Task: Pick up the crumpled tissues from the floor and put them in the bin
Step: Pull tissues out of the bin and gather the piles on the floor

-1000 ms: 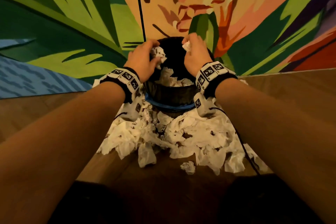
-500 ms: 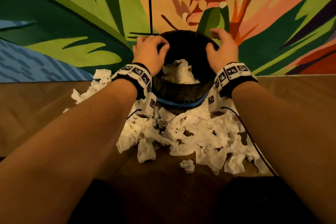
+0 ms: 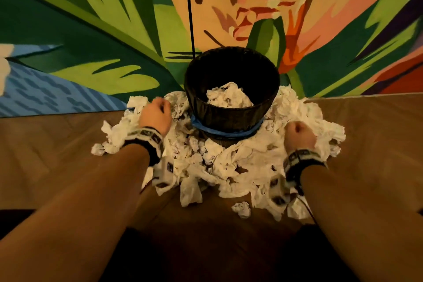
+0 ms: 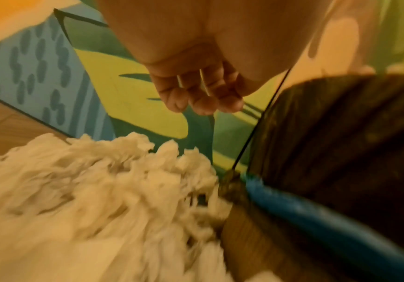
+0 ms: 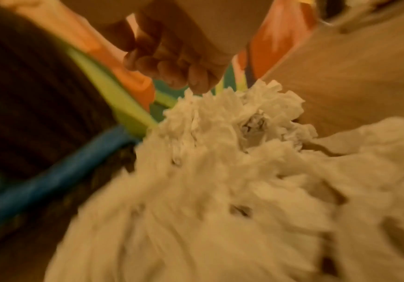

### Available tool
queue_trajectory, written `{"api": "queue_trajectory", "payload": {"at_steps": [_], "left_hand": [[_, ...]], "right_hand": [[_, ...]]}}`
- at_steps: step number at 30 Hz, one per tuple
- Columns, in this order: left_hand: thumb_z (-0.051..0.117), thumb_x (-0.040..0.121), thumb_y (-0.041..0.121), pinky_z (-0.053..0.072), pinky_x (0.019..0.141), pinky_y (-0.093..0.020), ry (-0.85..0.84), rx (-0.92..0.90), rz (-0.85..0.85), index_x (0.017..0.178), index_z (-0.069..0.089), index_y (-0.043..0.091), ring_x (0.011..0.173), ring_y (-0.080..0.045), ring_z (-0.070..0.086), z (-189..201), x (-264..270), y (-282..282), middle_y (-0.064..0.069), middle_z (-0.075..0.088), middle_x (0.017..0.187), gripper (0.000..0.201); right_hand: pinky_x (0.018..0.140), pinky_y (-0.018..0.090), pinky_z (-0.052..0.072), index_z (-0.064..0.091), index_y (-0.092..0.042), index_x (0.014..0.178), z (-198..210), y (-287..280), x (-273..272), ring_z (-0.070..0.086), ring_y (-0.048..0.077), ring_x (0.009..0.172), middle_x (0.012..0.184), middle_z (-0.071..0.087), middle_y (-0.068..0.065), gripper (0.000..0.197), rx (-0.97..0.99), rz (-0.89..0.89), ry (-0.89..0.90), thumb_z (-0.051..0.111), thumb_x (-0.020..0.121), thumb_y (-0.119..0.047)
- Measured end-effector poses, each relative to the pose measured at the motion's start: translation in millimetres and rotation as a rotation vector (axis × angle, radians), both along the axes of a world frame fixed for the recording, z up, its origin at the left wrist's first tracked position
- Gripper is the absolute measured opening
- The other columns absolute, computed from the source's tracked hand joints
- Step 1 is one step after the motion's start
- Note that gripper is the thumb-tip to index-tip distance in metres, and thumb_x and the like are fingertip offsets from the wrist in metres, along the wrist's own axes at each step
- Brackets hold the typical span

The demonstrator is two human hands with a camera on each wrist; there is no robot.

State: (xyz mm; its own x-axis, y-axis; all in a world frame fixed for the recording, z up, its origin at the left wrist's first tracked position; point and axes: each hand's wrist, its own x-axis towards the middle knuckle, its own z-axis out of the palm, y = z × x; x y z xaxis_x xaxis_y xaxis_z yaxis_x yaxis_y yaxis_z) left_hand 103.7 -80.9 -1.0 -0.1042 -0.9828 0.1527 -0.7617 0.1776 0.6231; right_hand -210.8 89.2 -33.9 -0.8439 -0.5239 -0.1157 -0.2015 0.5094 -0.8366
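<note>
Dim, warm amber light colours all three views. Both wrist views are smeared by motion blur, the tissues [image 5: 220, 171] streaked. The head view bends at its edges.

Bare forearms, black wristbands [image 3: 146, 144] with square-patterned white marker blocks

Leafy painted mural wall [image 3: 96, 30] — wooden floor [image 3: 45, 144]

Head view looks forward and down from above both forearms at the bin [image 3: 231, 119], the tissues [image 3: 231, 162] and the mural wall [image 3: 91, 30]. Wrist views sit low and close, blurred, left of bin and right of bin. All share bin side and tissue pile.
</note>
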Motion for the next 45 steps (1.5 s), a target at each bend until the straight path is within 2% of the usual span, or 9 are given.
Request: {"api": "queue_trajectory", "payload": {"at_steps": [4,14,20,25,31,33,37,41,45], "left_hand": [[0.044,0.1,0.03,0.038,0.053,-0.027,-0.175,0.139,-0.196,0.102,0.06,0.018,0.055,-0.013,0.05,-41.7,-14.9,53.3,0.005,0.051,0.061,0.02],[0.044,0.096,0.043,0.052,0.08,-0.037,-0.48,0.431,-0.506,0.132,0.043,0.034,0.098,-0.028,0.064,-117.4,-34.7,143.8,-0.006,0.068,0.105,0.037],[0.048,0.095,0.044,0.051,0.079,-0.039,-0.488,0.421,-0.496,0.125,0.047,0.032,0.099,-0.027,0.061,-128.2,-28.1,139.5,-0.004,0.066,0.106,0.033],[0.038,0.098,0.045,0.048,0.069,-0.033,-0.268,0.368,-0.444,0.103,0.056,0.026,0.083,-0.026,0.062,-128.9,-29.0,140.3,-0.004,0.065,0.091,0.027],[0.046,0.097,0.048,0.046,0.09,-0.031,-0.131,0.38,-0.327,0.111,0.068,0.028,0.095,-0.02,0.056,-131.1,-22.8,131.8,0.002,0.053,0.11,0.033],[0.047,0.099,0.042,0.044,0.089,-0.029,-0.005,0.338,-0.236,0.11,0.068,0.02,0.094,-0.021,0.056,-127.3,-24.0,128.7,-0.002,0.052,0.11,0.032],[0.04,0.1,0.038,0.052,0.075,-0.036,0.249,0.302,0.042,0.093,0.059,0.013,0.079,-0.03,0.06,-114.0,-24.8,117.4,-0.007,0.061,0.085,0.032],[0.054,0.091,0.027,0.058,0.07,-0.046,0.411,0.404,0.214,0.071,0.048,0.029,0.068,-0.036,0.068,-101.7,-14.5,109.6,0.004,0.054,0.067,0.021],[0.051,0.092,0.016,0.053,0.047,-0.035,0.231,0.369,0.064,0.098,0.046,0.022,0.052,-0.026,0.062,-107.2,-6.0,119.5,-0.008,0.061,0.071,0.01]], "right_hand": [[0.054,0.023,0.04,0.063,-0.023,0.088,-26.2,18.3,43.9,0.058,0.013,0.068,0.074,0.062,-0.004,0.018,0.329,0.532,0.133,0.051,0.094,-0.034],[0.085,0.029,0.046,0.064,-0.027,0.104,-85.7,49.5,115.6,0.057,0.026,0.106,0.115,0.055,0.001,0.023,0.781,1.283,0.398,0.066,0.082,-0.031],[0.096,0.033,0.042,0.056,-0.017,0.124,-116.3,65.1,116.9,0.049,0.034,0.119,0.134,0.04,0.014,0.033,0.897,1.315,0.337,0.058,0.092,-0.014],[0.086,0.029,0.041,0.055,-0.018,0.098,-117.1,55.9,116.7,0.051,0.027,0.107,0.11,0.053,0.007,0.011,0.853,1.21,0.23,0.059,0.087,-0.015],[0.082,0.034,0.051,0.047,-0.026,0.093,-109.3,48.0,117.6,0.058,0.026,0.094,0.094,0.056,0.0,0.011,0.666,0.927,0.173,0.055,0.085,-0.028],[0.084,0.036,0.051,0.05,-0.026,0.112,-107.0,49.2,115.4,0.059,0.03,0.1,0.105,0.061,0.006,0.027,0.646,0.92,0.159,0.055,0.086,-0.025],[0.103,0.036,0.043,0.038,-0.032,0.145,-105.6,54.1,115.3,0.053,0.03,0.123,0.138,0.054,0.008,0.051,0.709,1.041,0.185,0.049,0.095,-0.026],[0.103,0.034,0.04,0.05,-0.016,0.136,-103.1,50.1,121.8,0.05,0.028,0.126,0.138,0.053,0.009,0.039,0.843,1.122,0.218,0.05,0.098,-0.025],[0.099,0.032,0.043,0.061,-0.014,0.123,-97.6,45.3,124.3,0.053,0.026,0.119,0.127,0.059,0.008,0.037,0.919,1.115,0.224,0.059,0.095,-0.038]]}}
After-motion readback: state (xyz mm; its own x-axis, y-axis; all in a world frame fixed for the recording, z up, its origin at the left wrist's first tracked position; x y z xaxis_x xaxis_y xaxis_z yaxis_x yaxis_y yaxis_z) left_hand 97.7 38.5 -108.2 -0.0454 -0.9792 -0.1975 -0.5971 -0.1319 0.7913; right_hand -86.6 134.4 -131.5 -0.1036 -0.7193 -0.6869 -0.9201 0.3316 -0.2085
